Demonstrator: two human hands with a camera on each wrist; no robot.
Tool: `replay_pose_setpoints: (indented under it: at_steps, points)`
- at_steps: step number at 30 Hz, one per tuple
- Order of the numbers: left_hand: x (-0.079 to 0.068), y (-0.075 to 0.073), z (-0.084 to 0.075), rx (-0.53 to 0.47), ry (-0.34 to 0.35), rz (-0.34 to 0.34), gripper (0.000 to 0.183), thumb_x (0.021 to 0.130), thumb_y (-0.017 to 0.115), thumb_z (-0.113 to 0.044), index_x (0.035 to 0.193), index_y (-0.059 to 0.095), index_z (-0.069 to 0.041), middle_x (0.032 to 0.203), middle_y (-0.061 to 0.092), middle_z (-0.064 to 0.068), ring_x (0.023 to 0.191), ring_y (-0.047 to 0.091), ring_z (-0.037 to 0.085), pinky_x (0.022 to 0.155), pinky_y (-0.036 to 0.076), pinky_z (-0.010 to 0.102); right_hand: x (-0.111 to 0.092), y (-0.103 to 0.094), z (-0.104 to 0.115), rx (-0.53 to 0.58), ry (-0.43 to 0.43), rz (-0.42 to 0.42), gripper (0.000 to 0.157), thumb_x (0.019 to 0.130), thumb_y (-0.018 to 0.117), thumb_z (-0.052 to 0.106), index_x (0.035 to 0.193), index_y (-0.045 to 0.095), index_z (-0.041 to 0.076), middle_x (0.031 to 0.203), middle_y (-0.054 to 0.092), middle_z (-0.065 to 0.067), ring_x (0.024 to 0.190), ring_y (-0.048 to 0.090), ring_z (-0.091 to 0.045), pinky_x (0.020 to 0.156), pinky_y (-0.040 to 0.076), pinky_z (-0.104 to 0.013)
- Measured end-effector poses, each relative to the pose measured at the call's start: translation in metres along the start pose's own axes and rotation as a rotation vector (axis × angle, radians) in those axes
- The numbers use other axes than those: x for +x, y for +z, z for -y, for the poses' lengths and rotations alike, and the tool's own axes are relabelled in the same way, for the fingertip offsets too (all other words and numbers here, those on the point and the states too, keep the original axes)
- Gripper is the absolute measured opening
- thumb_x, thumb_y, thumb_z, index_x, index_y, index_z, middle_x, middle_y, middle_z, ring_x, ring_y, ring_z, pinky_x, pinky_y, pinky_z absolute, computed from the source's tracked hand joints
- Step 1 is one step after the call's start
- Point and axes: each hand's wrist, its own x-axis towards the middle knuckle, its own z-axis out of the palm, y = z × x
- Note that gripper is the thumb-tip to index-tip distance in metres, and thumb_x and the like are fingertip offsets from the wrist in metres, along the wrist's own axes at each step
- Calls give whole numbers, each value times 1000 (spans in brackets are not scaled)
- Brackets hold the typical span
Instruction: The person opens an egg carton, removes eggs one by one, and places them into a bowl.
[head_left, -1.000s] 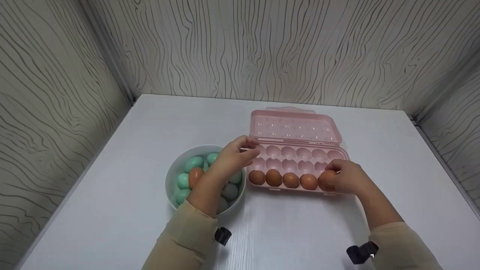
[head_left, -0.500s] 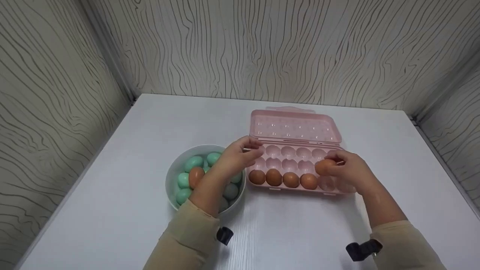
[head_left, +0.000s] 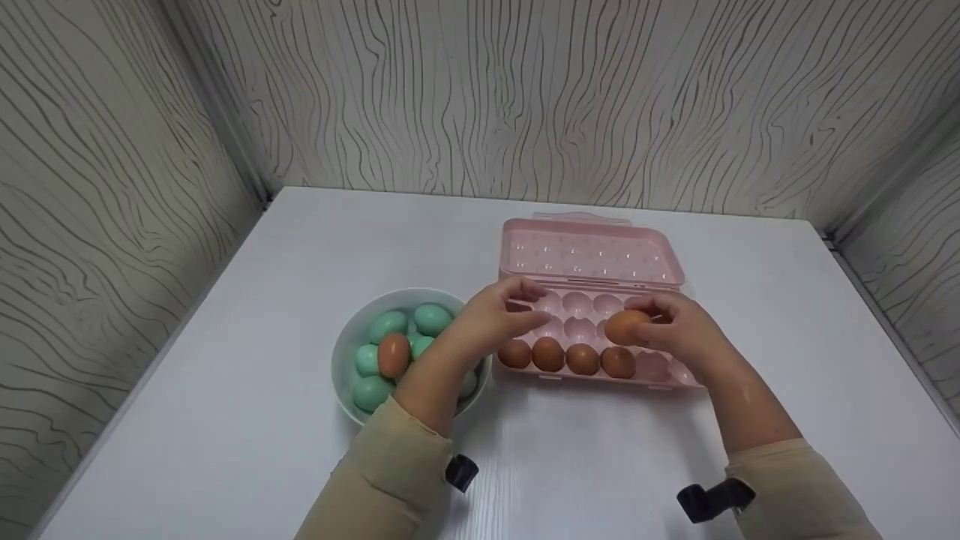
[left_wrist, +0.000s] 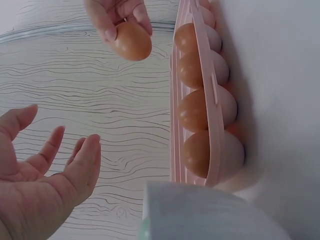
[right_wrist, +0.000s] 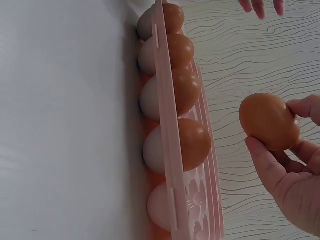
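Note:
My right hand [head_left: 679, 330] pinches a brown egg [right_wrist: 269, 121] between thumb and fingers, above the pink egg carton [head_left: 600, 381]. The wrist views show this egg raised clear of the carton's rim. Several brown eggs [head_left: 583, 360] fill the left part of the carton's near row, while the near-row pocket [head_left: 651, 366] right of them is bare. With nothing in its grasp, my left hand [head_left: 491, 322] hovers over the carton's left end, thumb and fingers apart and loosely bent [left_wrist: 45, 185].
A white bowl [head_left: 339, 375] with several green eggs [head_left: 388, 328] and one brown egg [head_left: 394, 355] stands left of the carton, partly covered by my left forearm. The carton's lid [head_left: 592, 251] lies folded back. Wood-patterned panels [head_left: 525, 97] enclose the white table [head_left: 225, 420].
My right hand has lifted the brown egg out of the near row and carried it left and away from me. My left hand has shifted rightward over the carton.

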Motion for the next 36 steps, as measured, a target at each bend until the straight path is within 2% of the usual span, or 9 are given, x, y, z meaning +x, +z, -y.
replay_pose_setpoints:
  at_steps: [6,12,19,25,31,36]
  points:
    - [2,9,0,42,8,11,28,80,69,-30,104,57,-31,107,54,-12,107,50,12,91,42,35,1,6,7,33,-55,13,33,80,69,15,108,59,-1,97,58,-11,87,53,-20,71,48,-24]
    - [3,11,0,16,68,7,30,78,71,-26,106,59,-27,106,55,-10,105,51,13,89,44,32,-2,16,20,60,-65,23,39,79,71,21,110,59,1,99,59,-11,91,53,-21,74,49,-25]
    - [3,16,0,-25,97,17,30,78,71,-24,106,60,-25,107,57,-8,106,52,15,89,44,31,-4,34,34,214,-114,54,38,80,70,15,111,56,-3,103,57,-14,90,55,-23,76,50,-26]
    - [4,19,1,-51,127,40,30,78,73,-21,104,59,-24,103,58,-10,103,54,12,87,45,28,-4,44,41,246,-129,89,37,81,69,17,112,56,0,108,55,-15,95,54,-26,78,50,-27]
    - [5,23,1,-33,124,49,31,76,74,-20,102,59,-28,101,57,-12,100,55,13,84,46,26,-5,49,44,289,-128,75,38,82,68,14,113,56,-3,107,57,-14,95,55,-23,78,50,-27]
    - [5,25,1,-16,109,48,33,75,75,-19,100,58,-30,100,57,-12,96,55,11,81,47,25,-3,51,43,277,-140,66,37,81,69,15,112,58,-2,108,57,-14,95,56,-23,78,51,-28]
